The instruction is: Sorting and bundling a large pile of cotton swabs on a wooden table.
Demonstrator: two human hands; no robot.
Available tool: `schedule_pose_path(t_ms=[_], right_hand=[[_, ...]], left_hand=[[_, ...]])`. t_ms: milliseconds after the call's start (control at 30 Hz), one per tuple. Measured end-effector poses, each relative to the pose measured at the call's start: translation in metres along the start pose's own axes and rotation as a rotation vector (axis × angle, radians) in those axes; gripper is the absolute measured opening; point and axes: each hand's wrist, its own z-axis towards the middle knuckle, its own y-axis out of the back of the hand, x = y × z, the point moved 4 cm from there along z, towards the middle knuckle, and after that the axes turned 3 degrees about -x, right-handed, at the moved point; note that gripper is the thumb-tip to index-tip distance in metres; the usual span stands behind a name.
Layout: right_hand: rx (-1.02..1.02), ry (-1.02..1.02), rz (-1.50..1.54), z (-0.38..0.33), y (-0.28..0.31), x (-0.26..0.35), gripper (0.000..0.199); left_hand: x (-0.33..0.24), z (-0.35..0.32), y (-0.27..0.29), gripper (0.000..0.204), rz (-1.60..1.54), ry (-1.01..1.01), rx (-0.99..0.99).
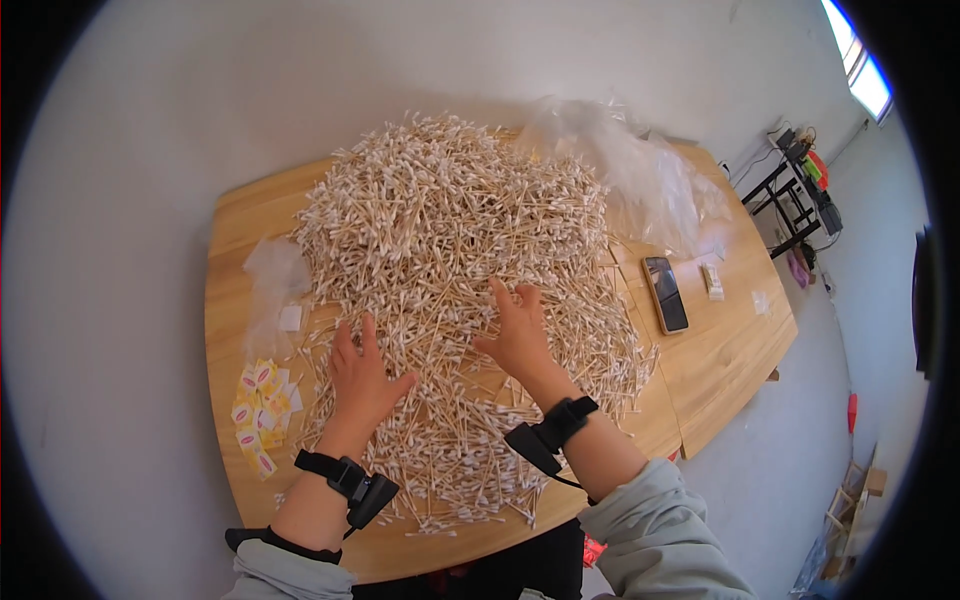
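Note:
A large heap of cotton swabs (430, 220) with wooden sticks and white tips covers the middle of the wooden table (725, 345). My left hand (362, 378) rests on the near left part of the heap, fingers spread and thumb out to the right. To its right, my right hand (518, 335) lies on the swabs with its fingers apart and slightly bent. Neither hand grips anything that I can see; the fingertips touch or hover at the loose swabs. Thinly scattered swabs show bare wood between and in front of my hands.
Left of the heap lie a clear plastic bag (272, 285) and yellow-and-white paper labels (258, 415). A big clear plastic bag (640, 180) sits at the back right. A phone (666, 295) and a small white packet (713, 282) lie to the right. A black stand (790, 205) stands beyond.

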Motion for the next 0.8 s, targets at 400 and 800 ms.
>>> schedule_pose_path(t_ms=[400, 800], right_hand=[[0.008, -0.026, 0.235, 0.031, -0.021, -0.041, 0.039], [0.191, -0.433, 1.124, 0.003, 0.019, -0.057, 0.044]], left_hand=[[0.023, 0.043, -0.013, 0.051, -0.060, -0.054, -0.100], [0.012, 0.024, 0.009, 0.047, -1.177, 0.232, 0.144]])
